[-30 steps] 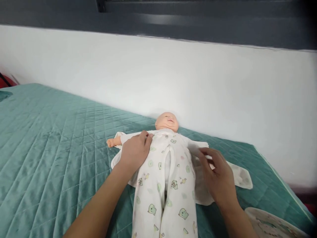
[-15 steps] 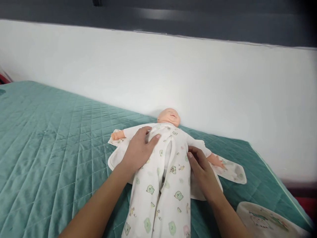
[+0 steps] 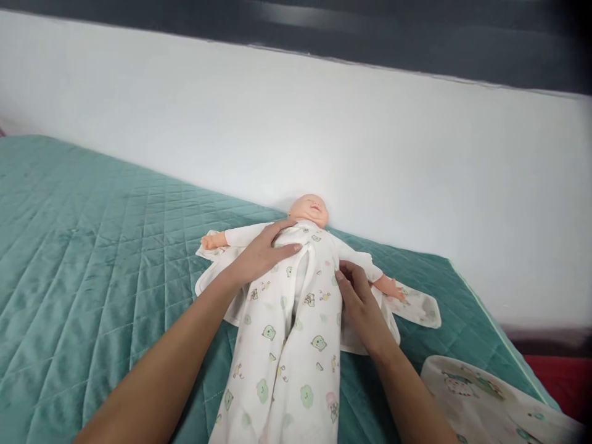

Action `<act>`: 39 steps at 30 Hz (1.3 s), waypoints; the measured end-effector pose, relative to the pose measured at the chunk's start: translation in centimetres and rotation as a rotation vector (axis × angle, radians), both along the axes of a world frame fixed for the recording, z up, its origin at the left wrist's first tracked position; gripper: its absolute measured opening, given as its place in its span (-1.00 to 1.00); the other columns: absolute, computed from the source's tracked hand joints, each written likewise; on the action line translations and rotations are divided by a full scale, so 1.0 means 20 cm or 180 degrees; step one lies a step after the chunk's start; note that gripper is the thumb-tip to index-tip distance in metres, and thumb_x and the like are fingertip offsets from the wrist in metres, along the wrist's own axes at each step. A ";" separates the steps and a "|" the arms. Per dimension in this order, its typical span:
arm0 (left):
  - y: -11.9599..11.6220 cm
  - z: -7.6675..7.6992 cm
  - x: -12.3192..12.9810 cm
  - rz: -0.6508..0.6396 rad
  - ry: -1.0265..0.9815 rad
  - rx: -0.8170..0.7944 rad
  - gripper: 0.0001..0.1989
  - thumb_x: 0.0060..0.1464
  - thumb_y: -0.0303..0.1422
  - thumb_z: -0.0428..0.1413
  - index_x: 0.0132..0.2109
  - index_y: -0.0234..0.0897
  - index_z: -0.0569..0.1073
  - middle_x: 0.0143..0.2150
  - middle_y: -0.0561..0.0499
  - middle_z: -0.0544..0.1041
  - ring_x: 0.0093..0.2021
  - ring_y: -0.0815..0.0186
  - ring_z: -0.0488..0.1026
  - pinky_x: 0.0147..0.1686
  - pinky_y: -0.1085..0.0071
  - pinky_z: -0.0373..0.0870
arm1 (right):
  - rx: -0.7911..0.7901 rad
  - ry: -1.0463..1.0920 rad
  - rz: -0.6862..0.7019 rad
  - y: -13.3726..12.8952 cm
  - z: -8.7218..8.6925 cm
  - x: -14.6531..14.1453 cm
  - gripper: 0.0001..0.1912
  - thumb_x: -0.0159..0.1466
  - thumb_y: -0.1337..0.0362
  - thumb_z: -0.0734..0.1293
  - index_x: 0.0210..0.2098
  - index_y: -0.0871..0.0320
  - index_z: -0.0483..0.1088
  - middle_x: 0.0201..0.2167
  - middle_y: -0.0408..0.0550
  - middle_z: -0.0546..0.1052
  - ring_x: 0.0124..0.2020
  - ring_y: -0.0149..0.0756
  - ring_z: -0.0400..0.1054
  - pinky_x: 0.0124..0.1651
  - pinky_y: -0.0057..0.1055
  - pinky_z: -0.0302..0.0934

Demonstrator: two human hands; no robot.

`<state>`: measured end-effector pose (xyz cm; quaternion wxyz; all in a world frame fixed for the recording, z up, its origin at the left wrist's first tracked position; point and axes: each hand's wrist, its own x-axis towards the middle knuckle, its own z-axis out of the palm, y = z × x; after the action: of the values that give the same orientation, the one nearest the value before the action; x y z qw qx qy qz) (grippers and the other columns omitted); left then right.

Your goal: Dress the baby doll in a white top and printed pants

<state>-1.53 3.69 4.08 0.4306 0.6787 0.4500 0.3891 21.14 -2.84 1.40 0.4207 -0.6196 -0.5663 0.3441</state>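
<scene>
A baby doll (image 3: 309, 209) lies on its back with its arms spread. It wears a white long-sleeved top (image 3: 356, 258) and white baby pants (image 3: 277, 345) with green animal prints, pulled up to the chest and split at the front. My left hand (image 3: 263, 250) lies on the upper left of the pants, thumb apart from the fingers near the top of the split. At the right side edge of the pants, my right hand (image 3: 358, 299) has its thumb and curled fingers closed on the cloth; its fingertips are partly hidden. Under the doll lies a spread printed jacket (image 3: 428, 309).
A green quilted cover (image 3: 115, 246) lies under everything. Another printed white cloth piece (image 3: 485, 394) rests at the lower right. A white wall (image 3: 393, 148) rises behind the doll's head, with a dark band (image 3: 370, 37) above. Something red (image 3: 559, 376) shows beyond the right edge.
My left hand has slid up the doll's chest toward its neck. My right hand stays at the side of the pants. The view has shifted slightly, moving the scene left and up.
</scene>
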 end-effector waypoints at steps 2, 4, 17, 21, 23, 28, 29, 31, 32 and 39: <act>-0.01 0.01 -0.01 -0.0023 -0.0013 0.0006 -0.46 0.15 -0.14 0.15 0.25 -0.03 0.33 0.34 0.05 0.31 0.31 0.13 0.25 0.28 0.25 0.22 | 0.0018 -0.0003 0.0011 0.00 -0.01 0.00 -0.48 0.31 -0.16 0.23 0.09 0.04 0.28 0.12 -0.01 0.40 0.13 -0.14 0.28 0.22 -0.14 0.19; -0.02 0.02 0.00 -0.0019 0.0014 0.0068 -0.49 0.13 -0.17 0.16 0.23 -0.05 0.35 0.31 0.03 0.34 0.29 0.12 0.28 0.26 0.23 0.24 | 0.0021 -0.0031 0.0001 0.01 -0.02 0.01 -0.48 0.30 -0.17 0.24 0.08 0.02 0.28 0.11 -0.01 0.40 0.13 -0.12 0.28 0.22 -0.11 0.17; -0.03 0.01 0.03 0.0268 0.0237 0.0569 -0.63 0.06 -0.33 0.17 0.05 -0.13 0.41 0.12 0.01 0.45 0.19 0.16 0.31 0.17 0.18 0.26 | 0.0145 -0.0100 -0.0033 0.02 -0.06 0.01 -0.54 0.29 -0.17 0.25 0.02 -0.02 0.29 0.01 -0.06 0.43 0.06 -0.12 0.31 0.16 -0.13 0.19; -0.05 0.03 0.06 0.0340 0.0368 0.0683 -0.69 0.08 -0.39 0.13 0.01 -0.15 0.41 0.07 0.02 0.47 0.15 0.17 0.32 0.14 0.18 0.27 | 0.0174 -0.0176 -0.0018 0.03 -0.05 0.01 -0.53 0.30 -0.17 0.24 0.03 -0.02 0.28 0.01 -0.05 0.42 0.07 -0.12 0.29 0.19 -0.12 0.15; -0.06 0.04 0.07 0.0396 0.0483 0.0746 -0.72 0.09 -0.40 0.12 -0.02 -0.15 0.42 0.05 0.03 0.49 0.11 0.16 0.33 0.10 0.17 0.28 | 0.0177 -0.0195 -0.0021 0.03 -0.06 0.01 -0.52 0.30 -0.17 0.24 0.04 0.00 0.28 0.02 -0.04 0.41 0.08 -0.12 0.28 0.19 -0.11 0.14; -0.08 0.05 0.13 0.0656 0.1337 0.1198 -0.83 0.14 -0.45 0.06 -0.10 -0.21 0.41 -0.08 0.00 0.55 -0.01 0.10 0.35 -0.03 0.14 0.31 | 0.0249 -0.0229 -0.0069 0.04 -0.07 0.01 -0.53 0.29 -0.14 0.26 0.02 0.04 0.28 0.00 -0.01 0.40 0.07 -0.12 0.28 0.20 -0.09 0.14; -0.09 0.05 0.14 0.0729 0.1579 0.1336 -0.83 0.15 -0.47 0.05 -0.10 -0.23 0.41 -0.10 -0.02 0.55 -0.02 0.09 0.34 -0.06 0.13 0.30 | 0.0276 -0.0242 -0.0069 0.04 -0.08 0.01 -0.54 0.29 -0.12 0.26 0.01 0.05 0.28 0.00 0.00 0.40 0.06 -0.12 0.29 0.20 -0.08 0.15; -0.11 0.05 0.17 0.0886 0.2097 0.1644 -0.82 0.16 -0.52 0.02 -0.11 -0.26 0.41 -0.12 -0.07 0.55 -0.04 0.05 0.35 -0.09 0.11 0.29 | 0.0366 -0.0290 -0.0080 0.05 -0.09 0.01 -0.56 0.30 -0.10 0.27 0.00 0.06 0.28 0.00 0.01 0.39 0.07 -0.13 0.29 0.20 -0.08 0.16; -0.12 0.05 0.18 0.0937 0.2360 0.1802 -0.82 0.16 -0.54 0.00 -0.12 -0.28 0.42 -0.14 -0.10 0.55 -0.05 0.03 0.35 -0.12 0.11 0.28 | 0.0427 -0.0327 -0.0091 0.05 -0.09 0.01 -0.58 0.30 -0.09 0.27 0.00 0.05 0.29 0.00 0.02 0.39 0.07 -0.13 0.29 0.19 -0.08 0.17; -0.15 0.04 0.19 0.1005 0.2751 0.2622 -0.86 0.11 -0.60 0.01 -0.25 -0.30 0.38 -0.28 -0.10 0.48 -0.19 0.09 0.34 -0.27 0.20 0.27 | 0.1152 -0.0521 -0.0134 0.00 -0.02 -0.02 -0.67 0.33 0.04 0.30 0.03 0.01 0.31 0.07 0.01 0.38 0.11 -0.16 0.30 0.14 -0.11 0.28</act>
<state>2.22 0.76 4.85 -0.1509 0.8108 0.4915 0.2798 20.67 -2.86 0.98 0.4849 -0.5715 -0.6381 0.1762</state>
